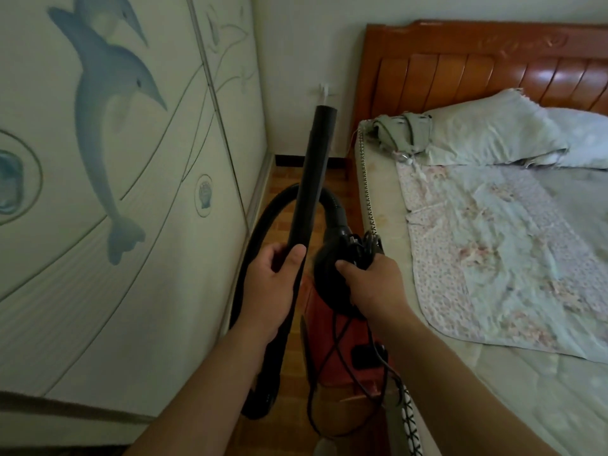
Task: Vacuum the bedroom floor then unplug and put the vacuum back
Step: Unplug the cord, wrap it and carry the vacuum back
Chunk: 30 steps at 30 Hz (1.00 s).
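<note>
Location: narrow strip of floor (289, 182) between the wardrobe (131, 225) and the bed (493, 291).

Hands: the left hand (273, 278) is wrapping its fingers around the lower part of the black wand (312, 179), which is pointing up and away toward the far wall. The right hand (368, 281) is gripping the black top fitting of the red vacuum body (332, 324). The body is hanging below that hand, apparently clear of the floor.

Task item: the hose (253, 258) is looping out on the wardrobe side and arching back to the fitting. The black cord (332, 350) is trailing slack over the red casing and looping below it. Its plug end is not showing.

Progress: no floor head is showing on the wand, and the wand is aiming away from the floor, so no cleaning is going on at this moment. The machine appears to be being carried, either into position or toward storage; which one cannot be determined. A white fitting (324, 90) is sitting on the far wall behind the wand tip, and whether the cord is running to it cannot be told. Unplugging and putting away are therefore being treated as outstanding.

Containers: the wardrobe doors are shut, so its contents are hidden. The vacuum casing is closed, so its dust load is not visible.
</note>
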Tool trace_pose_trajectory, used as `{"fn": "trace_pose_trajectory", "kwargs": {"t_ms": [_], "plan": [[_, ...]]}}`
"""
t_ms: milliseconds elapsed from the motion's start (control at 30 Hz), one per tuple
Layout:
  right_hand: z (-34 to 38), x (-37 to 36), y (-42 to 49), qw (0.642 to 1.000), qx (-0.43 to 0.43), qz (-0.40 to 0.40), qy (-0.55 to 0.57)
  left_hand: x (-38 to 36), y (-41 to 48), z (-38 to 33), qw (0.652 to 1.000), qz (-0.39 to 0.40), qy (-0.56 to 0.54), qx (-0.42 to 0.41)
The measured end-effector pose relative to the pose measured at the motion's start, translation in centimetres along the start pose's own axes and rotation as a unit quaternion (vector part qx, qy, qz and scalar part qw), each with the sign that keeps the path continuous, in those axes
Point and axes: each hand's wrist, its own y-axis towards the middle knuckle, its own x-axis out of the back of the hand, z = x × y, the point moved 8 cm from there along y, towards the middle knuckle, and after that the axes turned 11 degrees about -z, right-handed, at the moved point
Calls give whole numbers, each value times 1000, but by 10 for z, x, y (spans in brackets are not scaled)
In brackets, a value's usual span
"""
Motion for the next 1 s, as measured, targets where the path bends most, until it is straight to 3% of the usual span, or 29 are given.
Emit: {"fn": "trace_pose_trajectory", "kwargs": {"t_ms": [400,767,1000], "plan": [[35,-85,178,999,-23,3,-47,-77,184,-4,999,-17,-15,31],[102,-140,353,998,-45,-50,-16,-169,387,-35,998,51,18,12],[121,-171,478,997,-50,-47,-22,-238,491,-42,999,46,19,15]]}}
